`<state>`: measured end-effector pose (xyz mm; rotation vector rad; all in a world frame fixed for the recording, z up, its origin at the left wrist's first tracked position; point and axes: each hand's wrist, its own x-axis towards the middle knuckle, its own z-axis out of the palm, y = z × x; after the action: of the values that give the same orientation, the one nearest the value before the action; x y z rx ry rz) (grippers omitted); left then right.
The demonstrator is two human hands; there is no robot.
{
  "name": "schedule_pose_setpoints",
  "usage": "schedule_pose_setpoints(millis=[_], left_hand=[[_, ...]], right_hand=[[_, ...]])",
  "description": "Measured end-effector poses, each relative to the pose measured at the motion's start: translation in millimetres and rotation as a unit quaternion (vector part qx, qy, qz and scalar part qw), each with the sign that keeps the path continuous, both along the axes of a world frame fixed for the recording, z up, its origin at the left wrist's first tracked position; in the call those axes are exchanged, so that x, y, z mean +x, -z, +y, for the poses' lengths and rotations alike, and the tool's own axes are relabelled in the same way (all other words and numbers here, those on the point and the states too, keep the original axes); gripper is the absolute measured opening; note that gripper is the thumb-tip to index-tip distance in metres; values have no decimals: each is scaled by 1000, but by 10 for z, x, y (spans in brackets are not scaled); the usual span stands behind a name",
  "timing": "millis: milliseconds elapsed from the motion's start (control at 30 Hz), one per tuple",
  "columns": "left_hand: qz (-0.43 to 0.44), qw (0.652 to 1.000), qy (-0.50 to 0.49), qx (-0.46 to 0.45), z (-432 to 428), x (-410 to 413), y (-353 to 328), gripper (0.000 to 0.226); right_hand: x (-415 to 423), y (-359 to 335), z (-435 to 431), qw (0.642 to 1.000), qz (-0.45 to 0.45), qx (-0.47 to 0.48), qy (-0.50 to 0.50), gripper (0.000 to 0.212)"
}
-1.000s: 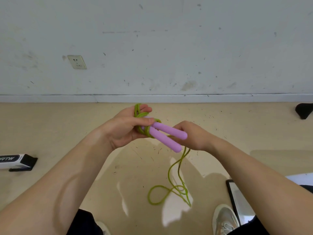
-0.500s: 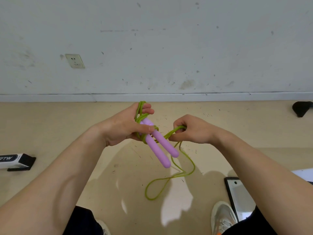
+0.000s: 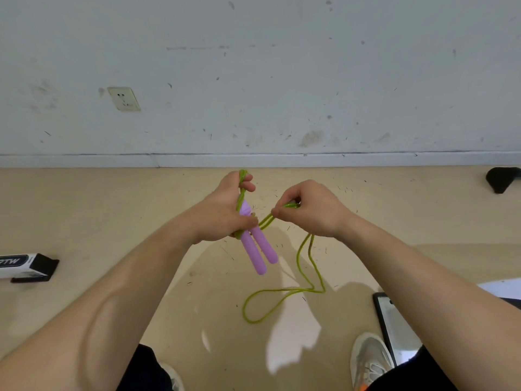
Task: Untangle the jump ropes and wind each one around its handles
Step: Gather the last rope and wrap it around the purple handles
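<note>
My left hand grips two purple jump-rope handles side by side at their upper ends, the free ends pointing down. Green rope is wrapped around the handles' upper part and sticks up past my fingers. My right hand pinches a doubled strand of this rope just right of the handles, pulled taut to the wrap. From that hand the rope hangs down and its loose loop hangs low over the beige floor. No other jump rope is in view.
A white wall with a socket rises behind the floor. A black-and-white box lies at the left. A black object sits far right. A dark-edged flat panel lies beside my grey shoe.
The handles swung from pointing right to pointing down. My right hand left the handles, took the rope strand and drew it out to the right. The hanging loop shifted right.
</note>
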<state>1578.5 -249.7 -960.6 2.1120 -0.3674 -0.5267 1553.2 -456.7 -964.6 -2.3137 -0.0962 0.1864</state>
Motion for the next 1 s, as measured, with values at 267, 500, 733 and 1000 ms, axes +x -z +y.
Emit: schedule_pose_setpoints(millis=[267, 500, 733, 1000], left_hand=[[-208, 968, -143, 16, -213, 39, 225, 67], [-187, 928, -304, -107, -258, 121, 217, 73], [-41, 878, -368, -303, -280, 105, 176, 65], [202, 788, -315, -488, -161, 123, 75, 32]], right_hand=[[-394, -130, 426, 899, 193, 362, 153, 20], [-378, -80, 424, 908, 250, 329, 67, 27], [-418, 101, 493, 896, 224, 377, 65, 20], [-295, 235, 396, 936, 132, 325, 9, 24]])
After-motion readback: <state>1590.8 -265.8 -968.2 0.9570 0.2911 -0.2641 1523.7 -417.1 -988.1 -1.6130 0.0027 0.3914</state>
